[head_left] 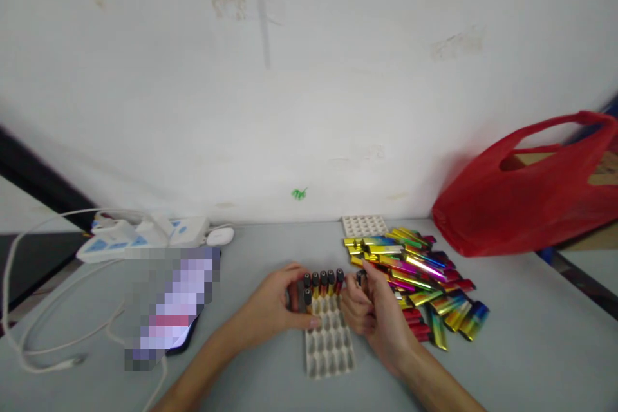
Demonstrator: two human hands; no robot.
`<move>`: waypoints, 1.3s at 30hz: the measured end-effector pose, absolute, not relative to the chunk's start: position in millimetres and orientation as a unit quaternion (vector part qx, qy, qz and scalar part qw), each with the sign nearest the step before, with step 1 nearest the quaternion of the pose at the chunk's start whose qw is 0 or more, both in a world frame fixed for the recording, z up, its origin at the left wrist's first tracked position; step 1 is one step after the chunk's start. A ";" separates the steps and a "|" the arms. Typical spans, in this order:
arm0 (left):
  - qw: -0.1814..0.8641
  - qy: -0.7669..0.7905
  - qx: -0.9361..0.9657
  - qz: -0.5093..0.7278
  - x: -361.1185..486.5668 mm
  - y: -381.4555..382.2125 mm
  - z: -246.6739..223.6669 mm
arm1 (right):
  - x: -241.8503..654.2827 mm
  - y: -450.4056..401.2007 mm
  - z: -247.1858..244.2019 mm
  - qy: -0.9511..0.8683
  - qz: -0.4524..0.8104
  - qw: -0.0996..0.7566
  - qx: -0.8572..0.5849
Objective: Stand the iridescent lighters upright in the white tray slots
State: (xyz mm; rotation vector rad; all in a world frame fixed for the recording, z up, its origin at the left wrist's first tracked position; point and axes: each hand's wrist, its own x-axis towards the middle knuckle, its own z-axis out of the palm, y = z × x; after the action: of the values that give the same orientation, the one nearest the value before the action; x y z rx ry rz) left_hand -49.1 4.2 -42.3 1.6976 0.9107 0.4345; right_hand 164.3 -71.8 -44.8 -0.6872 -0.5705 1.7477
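A pale tray [330, 342] with rows of small hollows lies on the grey table. Several small black-capped cylinders [323, 283] stand along its far row, and one more [308, 300] stands behind them at the left. My left hand [280, 302] is at the tray's left edge, thumb and fingers apart around that side. Right of the tray, my right hand [371, 309] is closed, with a black-capped cylinder [361, 278] between thumb and fingers. Beyond it lies a pile of shiny coloured metallic pieces [420, 267].
Another pale tray [364, 226] lies against the wall. A red bag [521, 199] stands at the right. On the left are a white power strip [186, 232], a phone with a blurred screen [183, 302] and loose white cables [72, 341].
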 end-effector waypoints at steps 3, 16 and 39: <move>0.556 0.376 0.717 0.189 -49.0 4.8 -43.7 | 164.5 -71.5 -44.3 -0.232 0.745 0.550 -0.299; 0.555 0.373 0.719 0.190 -49.6 6.0 -45.7 | 167.3 -70.0 -43.3 -0.221 0.754 0.526 -0.324; 0.573 0.370 0.706 0.190 -51.8 6.4 -46.7 | 168.4 -73.7 -47.3 -0.209 0.732 0.530 -0.374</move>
State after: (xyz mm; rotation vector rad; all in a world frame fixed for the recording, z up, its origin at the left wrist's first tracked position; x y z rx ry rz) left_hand -51.8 6.4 -46.7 1.6544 0.8673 0.4448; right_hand 168.4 -73.7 -47.3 -0.8919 -0.5000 1.7471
